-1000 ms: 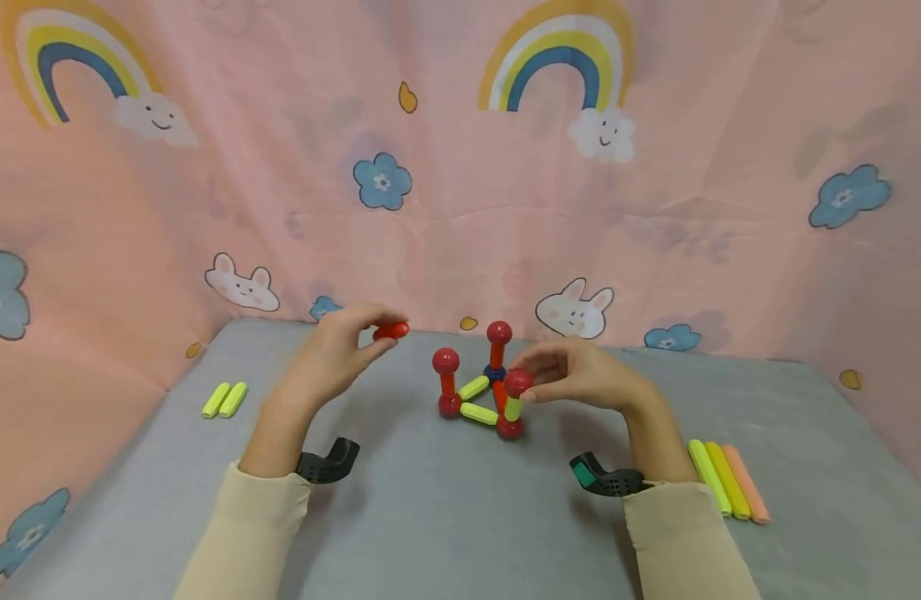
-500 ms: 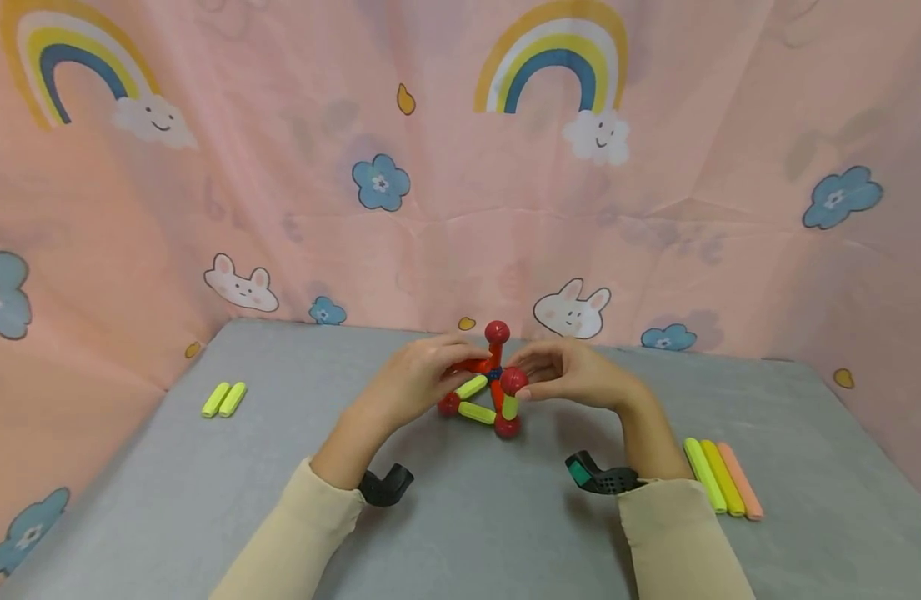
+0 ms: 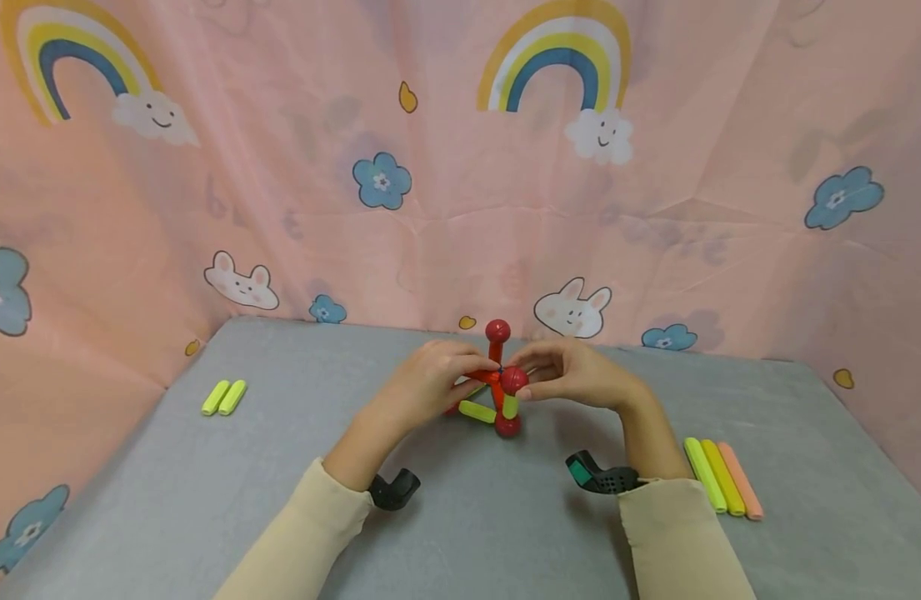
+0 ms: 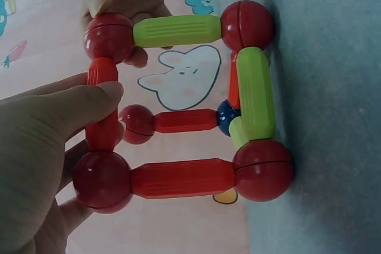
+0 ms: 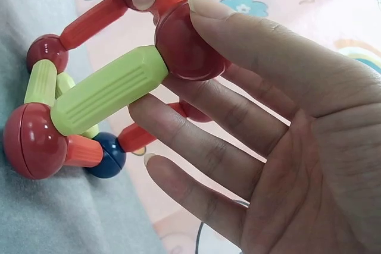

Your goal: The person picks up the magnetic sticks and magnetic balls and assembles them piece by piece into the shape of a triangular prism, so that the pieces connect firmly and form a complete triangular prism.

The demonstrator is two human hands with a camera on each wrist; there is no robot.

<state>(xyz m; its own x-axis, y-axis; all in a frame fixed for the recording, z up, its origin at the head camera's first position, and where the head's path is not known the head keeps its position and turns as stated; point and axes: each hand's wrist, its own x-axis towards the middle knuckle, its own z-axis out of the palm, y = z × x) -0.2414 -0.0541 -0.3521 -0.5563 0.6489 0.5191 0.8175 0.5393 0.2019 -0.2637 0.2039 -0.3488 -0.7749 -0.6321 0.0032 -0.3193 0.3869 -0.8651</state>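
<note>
A frame of rods and balls stands on the grey table, with a blue ball (image 4: 227, 117) at one base corner. My left hand (image 3: 435, 377) pinches a red rod (image 4: 102, 105) that spans two upper red balls in the left wrist view. With thumb and fingers my right hand (image 3: 580, 375) holds the upper red ball (image 5: 189, 41) on top of a green upright rod (image 5: 110, 90). A third red ball (image 3: 498, 331) tops another red upright behind the hands. In the head view my left hand hides part of the frame.
Two short yellow-green rods (image 3: 224, 397) lie at the table's left. Three longer rods, green, yellow (image 3: 723, 477) and peach, lie right beside my right forearm. A pink patterned curtain (image 3: 445, 250) hangs behind the grey table (image 3: 460, 533).
My left hand has moved right with its red rod, which now lies between two upper balls of the frame. My right hand has stayed at its ball.
</note>
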